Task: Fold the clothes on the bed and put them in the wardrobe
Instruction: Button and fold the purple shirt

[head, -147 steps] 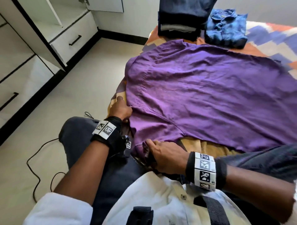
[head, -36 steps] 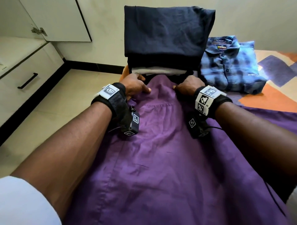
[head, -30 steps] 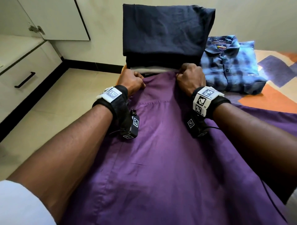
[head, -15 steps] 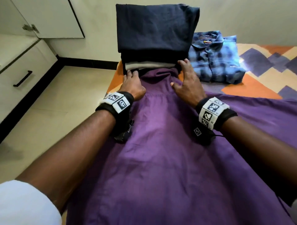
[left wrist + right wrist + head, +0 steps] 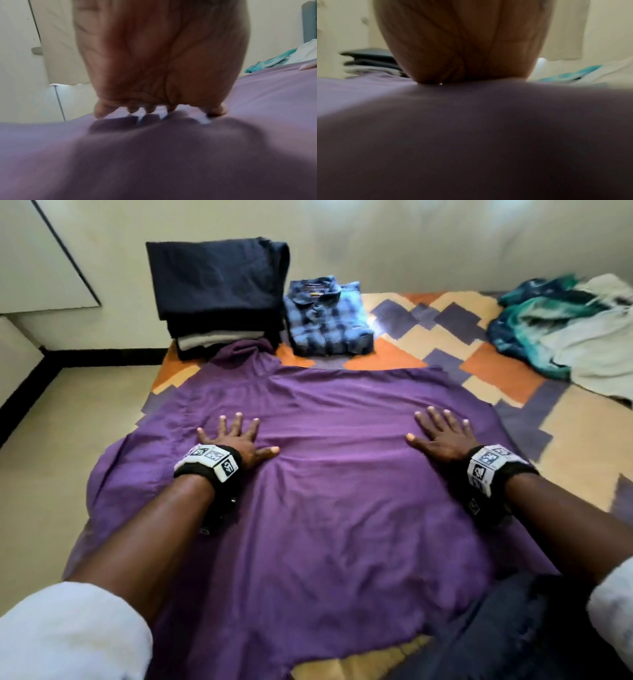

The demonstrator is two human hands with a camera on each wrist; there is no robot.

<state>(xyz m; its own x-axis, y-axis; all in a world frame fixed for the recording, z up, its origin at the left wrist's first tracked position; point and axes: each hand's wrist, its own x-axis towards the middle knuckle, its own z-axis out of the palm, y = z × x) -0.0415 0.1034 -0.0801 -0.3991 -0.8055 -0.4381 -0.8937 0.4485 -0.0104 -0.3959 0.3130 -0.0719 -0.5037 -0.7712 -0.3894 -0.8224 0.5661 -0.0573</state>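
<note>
Both hands flat, fingers spread, on purple cotton shirt [image 5: 325, 491] mid-frame: left hand [image 5: 236, 440], right hand [image 5: 442, 434]. Grip apart, clamping nothing.

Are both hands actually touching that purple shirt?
Touching. In the head view the left hand and right hand lie flat, fingers spread, on the purple shirt.

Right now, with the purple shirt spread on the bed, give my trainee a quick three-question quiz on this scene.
1. True or false: both hands press flat on the purple shirt.
2. What lies right of the dark folded stack? A) blue plaid shirt B) towel C) pillow
3. Fill in: the unfolded teal and white clothes lie at the bed's far ____ side.

Key: 1 true, left hand, right hand; 2 A; 3 right.
</note>
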